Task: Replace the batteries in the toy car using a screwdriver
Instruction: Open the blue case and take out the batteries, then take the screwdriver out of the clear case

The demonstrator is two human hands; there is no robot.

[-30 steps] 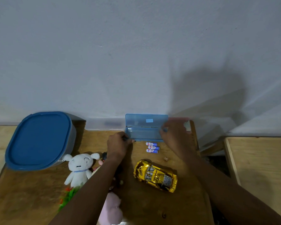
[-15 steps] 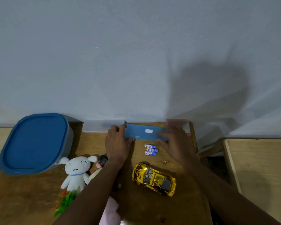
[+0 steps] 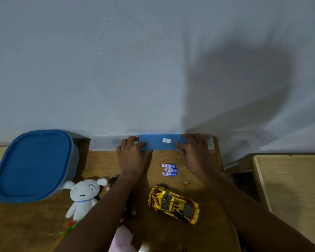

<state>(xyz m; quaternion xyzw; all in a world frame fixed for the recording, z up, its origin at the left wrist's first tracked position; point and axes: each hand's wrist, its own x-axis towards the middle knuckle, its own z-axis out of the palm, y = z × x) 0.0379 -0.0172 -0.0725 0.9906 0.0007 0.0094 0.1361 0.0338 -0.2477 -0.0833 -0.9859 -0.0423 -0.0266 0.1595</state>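
Note:
A flat blue plastic case [image 3: 158,142] with a small white label lies closed at the far edge of the wooden table [image 3: 102,161], against the wall. My left hand [image 3: 132,157] presses on its left end and my right hand [image 3: 194,153] on its right end. Three blue-and-white batteries [image 3: 169,169] lie side by side just in front of the case, between my hands. The gold toy car [image 3: 174,203] stands upright nearer to me, nose pointing left. No screwdriver shows.
A large grey tub with a blue lid [image 3: 33,164] fills the table's left side. A white plush toy [image 3: 83,196], a pink plush [image 3: 122,239] and small dark items lie by my left forearm. A second wooden surface [image 3: 291,193] stands to the right across a gap.
The blue case's lid stood up open a second ago; it has swung down and the case is now shut flat. Both hands stayed at its ends.

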